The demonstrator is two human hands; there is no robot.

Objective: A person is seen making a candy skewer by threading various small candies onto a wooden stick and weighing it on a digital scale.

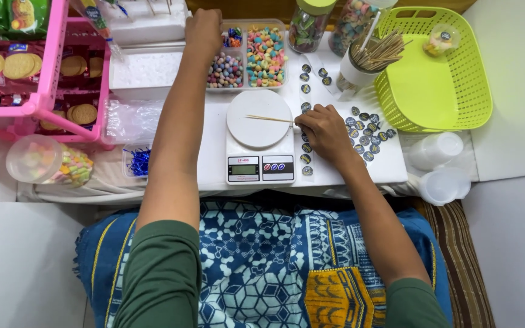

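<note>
My right hand (324, 130) holds a thin wooden skewer (268, 118) that lies across the round white platform of a kitchen scale (259, 136). My left hand (204, 30) reaches far forward to a clear divided tray of colourful candies (255, 58); its fingers are bent at the tray's left compartment, and what they grip is hidden. Small round dark stickers (366, 130) lie on a strip and sheet beside my right hand.
A lime green basket (435, 73) holds a small candy cup. A white cup of skewers (366, 61) and two candy jars (308, 24) stand behind. A pink rack of biscuit packs (37, 67) is left, with a candy tub (47, 163). Clear plastic cups (442, 167) sit right.
</note>
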